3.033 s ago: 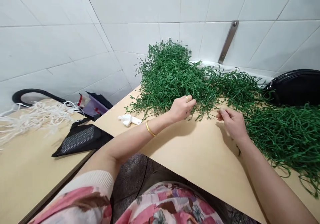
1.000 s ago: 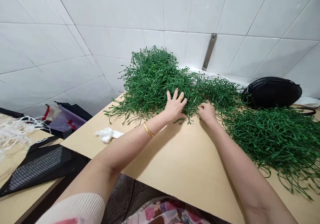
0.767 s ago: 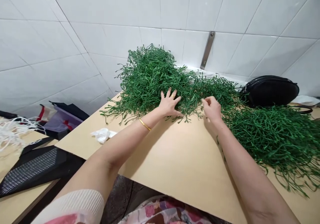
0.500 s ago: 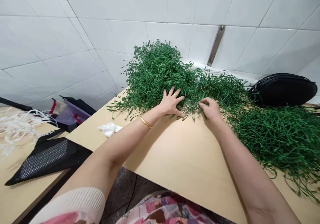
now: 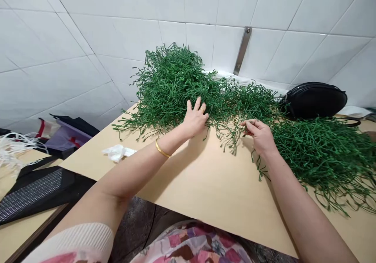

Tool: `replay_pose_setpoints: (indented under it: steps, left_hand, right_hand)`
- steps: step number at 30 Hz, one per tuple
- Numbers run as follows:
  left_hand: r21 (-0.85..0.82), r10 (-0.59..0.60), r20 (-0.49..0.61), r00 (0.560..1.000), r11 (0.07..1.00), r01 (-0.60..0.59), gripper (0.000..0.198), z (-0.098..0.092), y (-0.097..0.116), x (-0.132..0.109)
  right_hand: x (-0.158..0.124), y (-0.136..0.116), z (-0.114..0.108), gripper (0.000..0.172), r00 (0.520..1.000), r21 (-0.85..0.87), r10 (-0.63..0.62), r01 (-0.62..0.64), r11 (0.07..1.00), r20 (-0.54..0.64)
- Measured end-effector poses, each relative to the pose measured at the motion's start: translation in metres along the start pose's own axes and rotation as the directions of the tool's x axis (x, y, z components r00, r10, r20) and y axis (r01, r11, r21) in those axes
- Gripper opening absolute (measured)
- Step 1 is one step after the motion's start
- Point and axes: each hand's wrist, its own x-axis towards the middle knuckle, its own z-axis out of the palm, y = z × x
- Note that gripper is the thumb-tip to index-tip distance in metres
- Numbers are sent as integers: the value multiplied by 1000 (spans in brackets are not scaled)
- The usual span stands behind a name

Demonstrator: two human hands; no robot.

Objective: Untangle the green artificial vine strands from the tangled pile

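Observation:
A large tangled heap of thin green cords (image 5: 173, 81), many with knot-like ends, is piled on the pale wooden table against the wall. My left hand (image 5: 195, 120) rests at the heap's front edge, fingers spread and pointing into the cords, gripping nothing that I can see. To its right, my right hand (image 5: 260, 136) is closed in a pinch on a few green cords (image 5: 235, 132). These trail toward the heap, and some loose ends hang below the wrist. Another green pile (image 5: 320, 153) lies beside my right forearm.
A black bag (image 5: 317, 100) stands behind the right pile. Crumpled white tissue (image 5: 116, 152) lies near the table's left edge. Further left are white cords (image 5: 17, 149), a black mesh-patterned item (image 5: 32, 192) and purple fabric (image 5: 64, 137). A metal bracket (image 5: 243, 51) is on the tiled wall.
My right hand has moved right and toward me, drawing a few cords out from the heap. The left hand stays at the heap, its fingers less spread. The view has shifted slightly right.

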Motion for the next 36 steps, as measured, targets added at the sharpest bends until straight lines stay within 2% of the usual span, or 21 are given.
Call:
replay_pose_setpoints:
  steps: [1,2,4,5,6,7,8,9,12,14,15,18,20,23,26,28,30,33,36]
  left_hand:
    - [-28,-2,-56,998,1000,0,28,-7,10,-1]
    - [-87,3,-116,993,996,-13,26,-14,20,-1]
    - [-278,13,-196,981,958,-68,29,-23,39,6]
    - [-409,-24,-196,980,911,-60,28,-24,48,13]
    - [-559,-89,-161,983,829,-17,27,-23,55,22]
    - [-713,-160,-67,985,698,65,26,-20,60,33]
    - [-855,-229,79,970,484,184,25,-15,65,45]
    - [-915,-254,287,924,213,343,23,-10,68,57]
    - [-893,-200,439,876,11,450,23,6,74,82]
    - [-890,-196,453,870,-35,455,18,12,75,86]
    - [-891,-211,452,867,-58,451,15,14,74,85]
    - [-917,-280,398,874,-82,391,10,17,65,80]
    - [-954,-305,289,907,-15,299,14,17,58,78]
    - [-976,-299,96,949,160,149,22,15,50,79]
    - [-959,-273,-2,962,275,76,24,4,46,81]
    - [-950,-275,-20,961,304,67,25,-9,45,82]
    - [-953,-320,-26,947,294,73,25,-24,42,83]
    - [-971,-391,-58,919,235,39,23,-53,34,85]
    - [-976,-457,-122,881,215,-24,22,-84,24,87]
  right_hand:
    - [-2,0,0,27,999,39,32,-33,999,11]
    - [-3,0,0,29,998,69,62,-63,996,21]
    - [-4,0,2,29,995,88,93,-96,991,38]
    - [-5,0,3,29,996,70,83,-86,994,45]
    - [-6,-1,5,27,997,31,56,-58,998,54]
    - [-8,-2,7,24,998,-31,15,-13,999,68]
    - [-11,-3,9,22,995,-117,-33,43,992,92]
    - [-15,-5,12,19,988,-220,-81,108,969,130]
    - [-26,-11,14,18,941,-493,-143,285,822,305]
    - [-29,-14,10,21,924,-551,-129,322,770,360]
    - [-27,-16,8,24,931,-552,-141,316,772,335]
    - [-9,-16,0,34,952,-565,-280,299,769,122]
    - [12,-12,-1,39,931,-635,-364,297,713,28]
    - [47,2,7,48,948,-752,-313,160,640,-65]
    - [78,17,22,55,964,-777,-201,-9,629,-173]
    - [94,24,29,59,972,-779,-138,-64,623,-190]
    - [106,28,34,63,982,-777,-91,-75,626,-168]
    - [117,29,34,70,995,-773,-56,-32,634,-87]
    - [122,33,30,75,1000,-816,-21,-5,578,-21]
